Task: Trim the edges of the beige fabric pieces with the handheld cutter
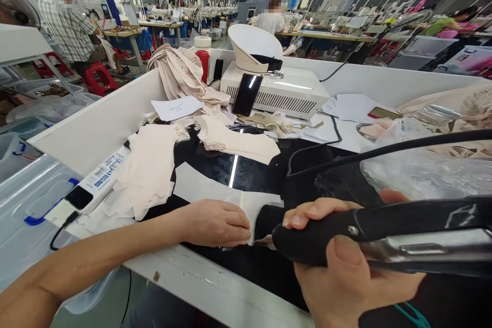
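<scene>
My left hand (215,223) rests palm down near the front edge of the black work surface (269,169), fingers curled and pressed on the edge of a white fabric piece (215,189). My right hand (342,266) is wrapped round a black hand tool (384,236) with a long dark body and a cord; its tip sits on the fabric just right of my left fingers.
Stacks of beige fabric pieces (148,169) (234,138) lie on the left and centre. A white machine (277,89) with a phone (247,95) leaning on it stands behind. A clear plastic bag (423,169) lies right. People sit at distant tables.
</scene>
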### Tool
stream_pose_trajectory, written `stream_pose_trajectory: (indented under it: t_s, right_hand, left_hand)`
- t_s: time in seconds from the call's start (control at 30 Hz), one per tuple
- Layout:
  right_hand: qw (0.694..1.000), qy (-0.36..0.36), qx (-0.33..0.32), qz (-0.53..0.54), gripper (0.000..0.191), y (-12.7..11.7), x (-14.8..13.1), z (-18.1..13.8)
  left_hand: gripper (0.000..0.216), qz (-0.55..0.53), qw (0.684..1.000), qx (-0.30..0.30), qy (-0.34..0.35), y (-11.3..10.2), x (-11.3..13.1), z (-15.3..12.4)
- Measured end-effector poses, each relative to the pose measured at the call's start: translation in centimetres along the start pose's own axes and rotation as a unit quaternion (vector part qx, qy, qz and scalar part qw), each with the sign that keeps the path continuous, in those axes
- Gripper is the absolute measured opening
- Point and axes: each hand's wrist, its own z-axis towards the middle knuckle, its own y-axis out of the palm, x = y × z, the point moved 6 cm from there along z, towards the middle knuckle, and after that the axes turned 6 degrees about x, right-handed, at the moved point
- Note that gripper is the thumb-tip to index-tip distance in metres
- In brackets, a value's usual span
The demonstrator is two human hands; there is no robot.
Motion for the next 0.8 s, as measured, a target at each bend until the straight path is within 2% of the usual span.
stream_pose_trajectory:
  t_s: [0.17,0.37,0.8]
  right_hand:
    - [1.0,-0.002,-0.001,-0.003,0.057,-0.07,-0.04,-0.25]
    - [0.999,-0.001,-0.005,-0.038,0.054,-0.06,-0.28,-0.46]
    - [0.999,0.003,-0.012,-0.049,0.054,-0.08,0.21,-0.71]
  left_hand:
    - [0.027,-0.007,1.0,0.016,0.006,-0.34,0.12,-0.04]
    - [0.017,-0.005,1.0,0.003,0.002,-0.17,0.0,-0.17]
    - [0.032,-0.009,1.0,0.0,-0.009,-0.09,-0.19,-0.09]
